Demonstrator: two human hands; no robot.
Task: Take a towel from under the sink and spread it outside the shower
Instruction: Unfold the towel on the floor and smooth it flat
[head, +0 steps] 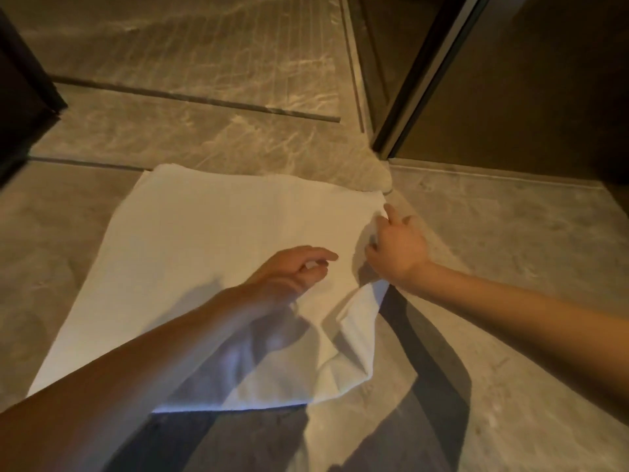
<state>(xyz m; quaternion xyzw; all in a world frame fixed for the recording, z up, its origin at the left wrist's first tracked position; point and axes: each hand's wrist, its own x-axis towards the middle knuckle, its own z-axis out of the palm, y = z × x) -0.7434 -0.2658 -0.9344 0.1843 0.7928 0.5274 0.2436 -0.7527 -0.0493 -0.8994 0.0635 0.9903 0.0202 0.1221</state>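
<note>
A white towel (190,253) lies spread on the marbled floor, mostly flat, with a rumpled fold at its near right corner. My right hand (396,248) pinches the towel's right edge, lifting a small ridge of cloth. Over the towel's middle hovers my left hand (292,270), fingers loosely apart and holding nothing. My left forearm hides part of the towel's near edge.
A shower threshold strip (197,97) crosses the floor beyond the towel. A glass door with a dark frame (418,76) stands at the right, its foot just past the towel's far right corner. Dark cabinetry (20,97) rises at the far left.
</note>
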